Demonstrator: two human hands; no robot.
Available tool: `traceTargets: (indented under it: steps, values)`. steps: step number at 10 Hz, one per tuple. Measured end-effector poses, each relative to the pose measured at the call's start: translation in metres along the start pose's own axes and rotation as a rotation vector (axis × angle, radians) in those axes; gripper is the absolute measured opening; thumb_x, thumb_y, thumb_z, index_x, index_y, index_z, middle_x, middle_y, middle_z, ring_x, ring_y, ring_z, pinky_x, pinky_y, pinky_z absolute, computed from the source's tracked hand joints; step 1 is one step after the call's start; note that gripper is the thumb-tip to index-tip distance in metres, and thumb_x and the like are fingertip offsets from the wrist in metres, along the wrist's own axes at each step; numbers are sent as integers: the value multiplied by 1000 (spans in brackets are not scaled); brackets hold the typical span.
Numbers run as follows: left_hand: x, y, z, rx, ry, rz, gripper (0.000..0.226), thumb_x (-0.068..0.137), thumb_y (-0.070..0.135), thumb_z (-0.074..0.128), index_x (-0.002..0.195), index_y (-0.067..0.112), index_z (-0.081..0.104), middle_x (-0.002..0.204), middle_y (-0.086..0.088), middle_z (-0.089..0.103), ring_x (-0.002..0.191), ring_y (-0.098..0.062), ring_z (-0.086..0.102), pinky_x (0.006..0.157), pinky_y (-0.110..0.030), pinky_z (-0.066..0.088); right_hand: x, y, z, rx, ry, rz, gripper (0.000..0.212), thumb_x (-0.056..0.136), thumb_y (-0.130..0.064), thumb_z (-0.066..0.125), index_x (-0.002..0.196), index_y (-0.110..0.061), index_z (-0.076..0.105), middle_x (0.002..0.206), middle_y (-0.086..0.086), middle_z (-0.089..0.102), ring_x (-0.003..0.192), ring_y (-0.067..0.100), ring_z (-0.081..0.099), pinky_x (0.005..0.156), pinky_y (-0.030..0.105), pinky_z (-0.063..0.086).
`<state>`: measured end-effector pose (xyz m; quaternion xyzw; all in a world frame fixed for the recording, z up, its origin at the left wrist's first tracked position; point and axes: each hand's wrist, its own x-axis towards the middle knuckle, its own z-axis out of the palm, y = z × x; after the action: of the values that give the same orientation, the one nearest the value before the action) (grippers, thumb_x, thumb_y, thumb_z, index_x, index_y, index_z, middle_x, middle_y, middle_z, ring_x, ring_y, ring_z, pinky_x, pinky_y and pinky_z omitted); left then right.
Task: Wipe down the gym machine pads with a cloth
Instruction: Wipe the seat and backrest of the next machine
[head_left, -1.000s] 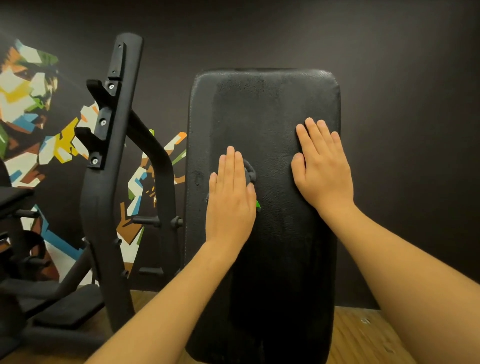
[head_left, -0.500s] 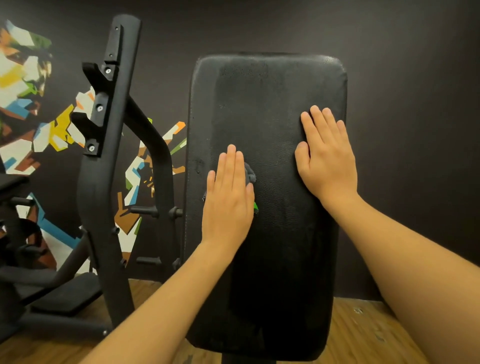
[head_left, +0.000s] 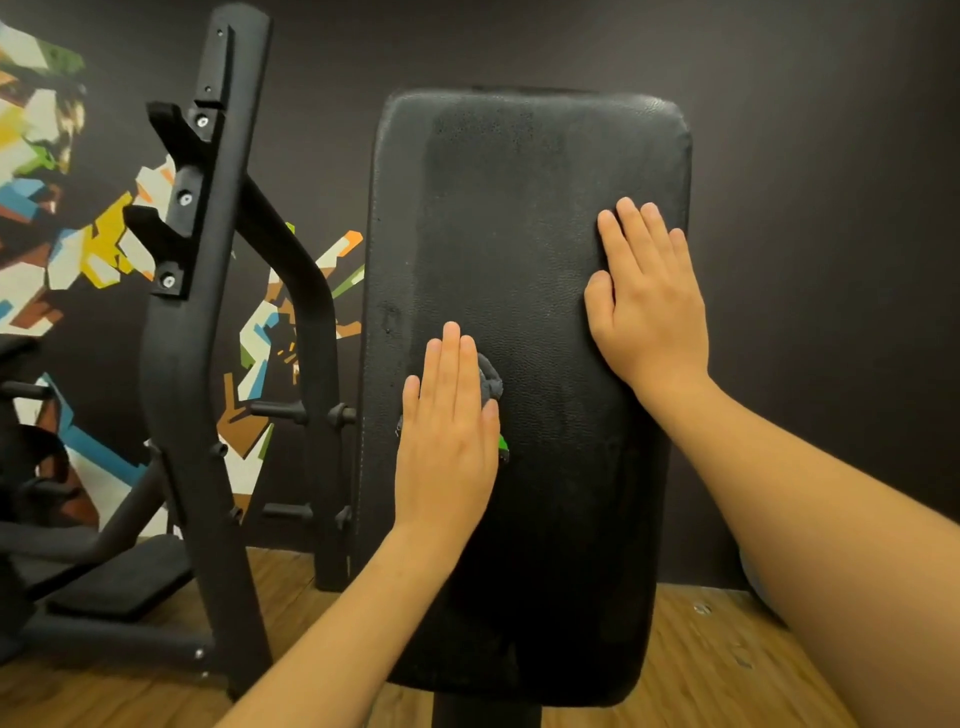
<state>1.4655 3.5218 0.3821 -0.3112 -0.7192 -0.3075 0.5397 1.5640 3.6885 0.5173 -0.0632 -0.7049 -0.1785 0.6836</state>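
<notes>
Gym, head view: the tall black textured-vinyl back pad (head_left: 519, 234) fills the centre of the frame. Our right hand (head_left: 649, 301) lies flat along its right edge at mid-height, fingers straight, grasping nothing and only bracing. Our left hand (head_left: 449, 436), lower and left of centre, is just as flat, with straight fingers pressing a small dark grey cloth (head_left: 491, 382) to the vinyl. Most of the cloth is hidden under the palm; a bunched fold and a green tab (head_left: 502, 444) show on the thumb side.

We judge the main risk to be the cloth itself. It is held by pressure alone, with no finger curled round it, so it could slide free on a fast stroke and drop. Bunched as it is, it would also wipe only a narrow strip and leave the pad's margins untouched. A darker band on the upper pad may be dampness; in this light we cannot be sure.

A multicoloured geometric mural (head_left: 47, 171) covers the dark wall at upper left, and a wooden plank floor (head_left: 701, 649) runs along the bottom. A black steel upright with bolted hooks (head_left: 208, 312) stands left of the pad, above a black foot plate (head_left: 119, 582) at lower left. Short black pegs (head_left: 275, 410) jut out just beside the pad's left edge, where a wide leftward sweep could snag the cloth or our knuckles.
</notes>
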Motion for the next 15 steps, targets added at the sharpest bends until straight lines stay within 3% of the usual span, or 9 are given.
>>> traceTargets:
  steps: [2, 4, 7, 9, 11, 12, 14, 15]
  values:
    - [-53, -6, 2, -23, -71, 31, 62, 108, 30, 34, 162, 13, 10, 171, -6, 8, 157, -22, 6, 123, -45, 13, 0, 0, -1, -6, -16, 7, 56, 103, -26, 34, 157, -8, 38, 164, 12, 33, 155, 30, 24, 128, 45, 13]
    - [-24, 2, -2, -26, -59, 2, 58, 109, 31, 23, 162, 9, 12, 170, -10, 8, 157, -24, 4, 124, -43, 12, 0, 1, -2, -16, -27, 7, 56, 104, -26, 33, 157, -9, 37, 165, 11, 32, 155, 29, 21, 128, 42, 9]
    - [-86, -7, 3, -37, -93, 40, 61, 107, 29, 31, 161, 10, 11, 170, -11, 10, 156, -26, 12, 121, -51, 24, 0, 0, -3, -24, -27, 5, 56, 104, -26, 33, 157, -8, 37, 165, 12, 32, 155, 30, 22, 128, 44, 12]
    - [-66, -19, 0, 9, -125, 131, 59, 108, 27, 34, 161, 9, 15, 171, -9, 8, 157, -24, 7, 124, -47, 20, 0, -1, -1, -12, -15, 7, 56, 104, -25, 34, 157, -8, 38, 164, 12, 33, 155, 30, 23, 128, 45, 13]
    - [-99, -5, 1, -50, -115, 21, 59, 107, 28, 28, 160, 9, 13, 169, -13, 16, 155, -28, 17, 120, -53, 22, 0, -1, -4, -21, -41, 14, 57, 104, -26, 33, 157, -8, 36, 166, 11, 31, 156, 29, 21, 128, 45, 12]
    - [-113, -11, 2, 28, -144, 93, 59, 106, 29, 31, 159, 7, 20, 167, -14, 20, 154, -29, 21, 119, -49, 28, 0, -3, -5, -22, -50, 15, 57, 104, -27, 32, 158, -8, 36, 166, 11, 30, 156, 30, 20, 128, 45, 12]
    - [-101, -12, 2, 9, -157, 80, 61, 107, 26, 35, 161, 8, 13, 170, -10, 8, 157, -24, 7, 123, -46, 15, 0, -2, -4, -22, -46, 21, 57, 104, -27, 32, 158, -10, 36, 166, 10, 30, 156, 29, 21, 128, 42, 9]
    - [-109, -4, 2, -24, -143, 5, 61, 107, 27, 32, 161, 8, 13, 170, -12, 13, 157, -26, 12, 122, -48, 19, 0, -2, -4, -24, -48, 19, 57, 104, -28, 32, 158, -10, 36, 166, 10, 30, 156, 29, 20, 128, 41, 7]
